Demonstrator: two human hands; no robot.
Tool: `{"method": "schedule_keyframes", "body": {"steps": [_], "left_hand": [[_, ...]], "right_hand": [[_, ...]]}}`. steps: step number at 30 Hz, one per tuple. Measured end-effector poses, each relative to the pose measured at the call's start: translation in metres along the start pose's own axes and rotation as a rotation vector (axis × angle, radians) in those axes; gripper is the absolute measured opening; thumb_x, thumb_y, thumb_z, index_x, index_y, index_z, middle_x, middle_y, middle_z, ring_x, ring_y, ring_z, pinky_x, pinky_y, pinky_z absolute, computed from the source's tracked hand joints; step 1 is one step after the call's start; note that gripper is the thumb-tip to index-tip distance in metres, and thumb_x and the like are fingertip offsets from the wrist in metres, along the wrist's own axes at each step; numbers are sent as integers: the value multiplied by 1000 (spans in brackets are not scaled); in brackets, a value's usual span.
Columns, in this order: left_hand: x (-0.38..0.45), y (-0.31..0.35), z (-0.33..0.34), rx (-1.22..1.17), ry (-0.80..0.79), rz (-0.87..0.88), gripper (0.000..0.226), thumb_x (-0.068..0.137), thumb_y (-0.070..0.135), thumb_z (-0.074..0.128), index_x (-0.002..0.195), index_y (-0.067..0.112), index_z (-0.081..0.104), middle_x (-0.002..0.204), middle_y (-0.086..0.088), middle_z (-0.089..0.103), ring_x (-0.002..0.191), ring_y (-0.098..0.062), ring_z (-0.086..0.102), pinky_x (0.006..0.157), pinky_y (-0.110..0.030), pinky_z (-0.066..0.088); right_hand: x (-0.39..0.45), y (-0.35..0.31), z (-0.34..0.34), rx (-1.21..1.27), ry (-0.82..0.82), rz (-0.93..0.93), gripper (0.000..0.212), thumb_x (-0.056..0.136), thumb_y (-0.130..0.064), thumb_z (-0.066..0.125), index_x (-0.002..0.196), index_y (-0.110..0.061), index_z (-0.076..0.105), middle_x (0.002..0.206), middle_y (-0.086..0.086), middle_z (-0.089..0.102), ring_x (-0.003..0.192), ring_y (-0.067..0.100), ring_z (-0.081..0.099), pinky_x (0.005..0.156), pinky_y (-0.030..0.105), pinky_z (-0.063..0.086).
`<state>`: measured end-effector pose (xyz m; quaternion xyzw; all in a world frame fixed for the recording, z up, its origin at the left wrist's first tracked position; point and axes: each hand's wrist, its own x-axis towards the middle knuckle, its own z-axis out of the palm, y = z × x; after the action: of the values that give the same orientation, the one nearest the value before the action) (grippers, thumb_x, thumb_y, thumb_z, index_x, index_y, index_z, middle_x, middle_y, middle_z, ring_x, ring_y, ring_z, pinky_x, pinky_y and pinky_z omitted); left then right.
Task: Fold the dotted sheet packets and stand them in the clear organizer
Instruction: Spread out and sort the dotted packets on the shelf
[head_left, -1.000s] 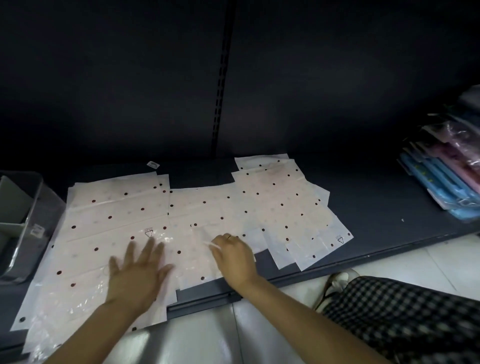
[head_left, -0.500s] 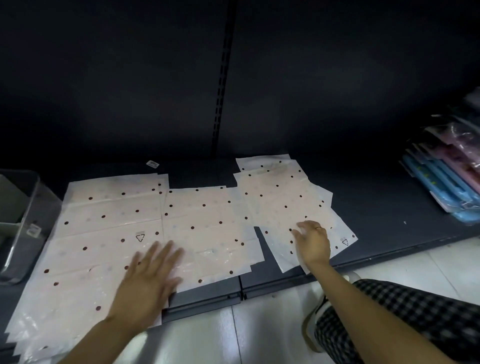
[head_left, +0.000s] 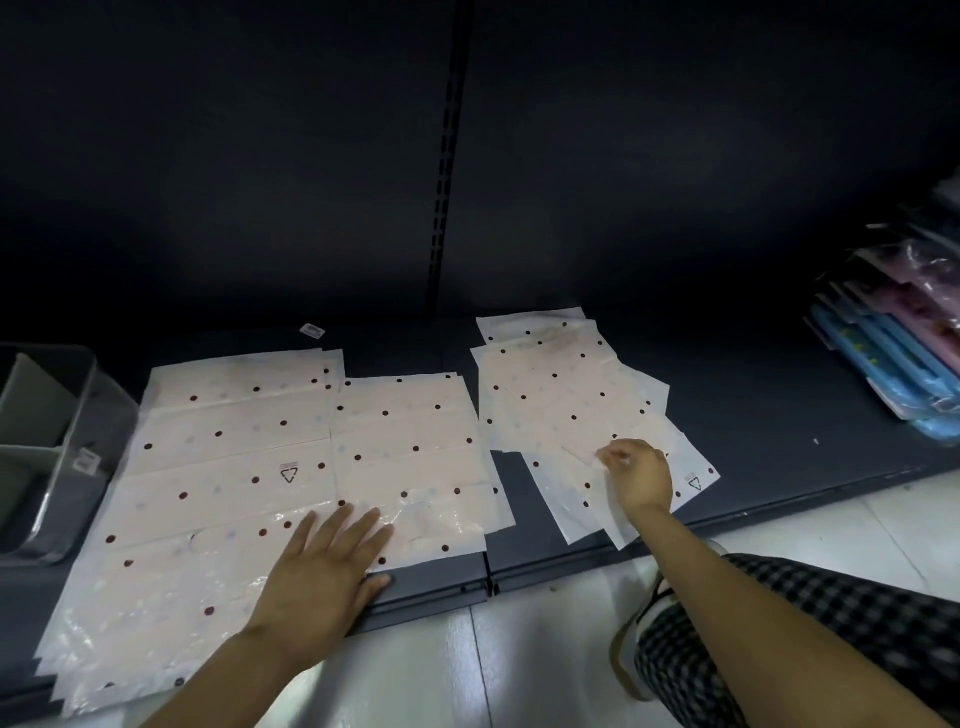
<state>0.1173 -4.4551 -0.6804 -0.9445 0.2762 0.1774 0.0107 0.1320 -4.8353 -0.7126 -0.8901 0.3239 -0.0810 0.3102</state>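
A clear organizer (head_left: 49, 447) stands at the shelf's (head_left: 779, 415) far left. Beside it, dotted packets (head_left: 234, 467) lie spread flat; the left hand (head_left: 322, 577) presses on their near edge, fingers straight and splayed. Further right, a fanned pile (head_left: 556, 395) lies apart from them, where the right hand (head_left: 641, 480) pinches a packet's edge with curled fingers. Blue and pink packs (head_left: 898, 353) lean at far right.

Bare dark shelf (head_left: 779, 415) open toward 2 o'clock, dotted packets (head_left: 234, 467) covering 9 to 12 o'clock, clear organizer (head_left: 67, 447) blocking far 9 o'clock, coloured packs (head_left: 893, 358) walling 3 o'clock.
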Motion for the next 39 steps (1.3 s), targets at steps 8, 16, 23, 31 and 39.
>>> {"method": "schedule_keyframes", "body": {"steps": [8, 16, 23, 31, 39], "left_hand": [[-10, -3, -3, -98, -16, 20, 81, 97, 52, -3, 100, 27, 74, 109, 8, 70, 103, -19, 67, 82, -42, 54], [7, -2, 14, -251, 79, 14, 115, 55, 79, -33, 145, 38, 25, 155, 17, 17, 144, -7, 7, 116, -24, 2], [14, 13, 3, -536, 289, -5, 56, 98, 52, 26, 148, 29, 22, 154, 12, 21, 140, -6, 19, 111, -15, 13], [10, 7, 20, -230, 102, 46, 98, 60, 70, -40, 147, 37, -6, 153, 15, -10, 146, -16, -4, 118, -34, 1], [-3, 9, 18, -73, 22, 53, 67, 99, 49, 4, 122, 28, 64, 127, 2, 61, 116, -28, 59, 97, -49, 45]], "right_hand": [[-12, -4, 8, -105, -90, -73, 15, 86, -12, 64, 100, -6, 67, 123, 8, 56, 114, 24, 53, 88, 25, 40], [-35, -50, 1, -76, -54, -304, 16, 94, -12, 51, 104, -3, 61, 107, 12, 62, 100, 28, 54, 81, 36, 45], [-123, -124, 71, 32, -341, -523, 14, 94, -20, 48, 98, -12, 60, 110, 6, 63, 105, 21, 56, 87, 33, 47], [-100, -99, 58, 172, -242, -251, 31, 96, -22, 49, 125, -12, 54, 131, 3, 53, 123, 17, 47, 103, 23, 35], [-37, 4, 17, -270, -83, -116, 38, 87, -38, 61, 120, -20, 57, 129, 1, 48, 121, 23, 38, 98, 35, 39]]}}
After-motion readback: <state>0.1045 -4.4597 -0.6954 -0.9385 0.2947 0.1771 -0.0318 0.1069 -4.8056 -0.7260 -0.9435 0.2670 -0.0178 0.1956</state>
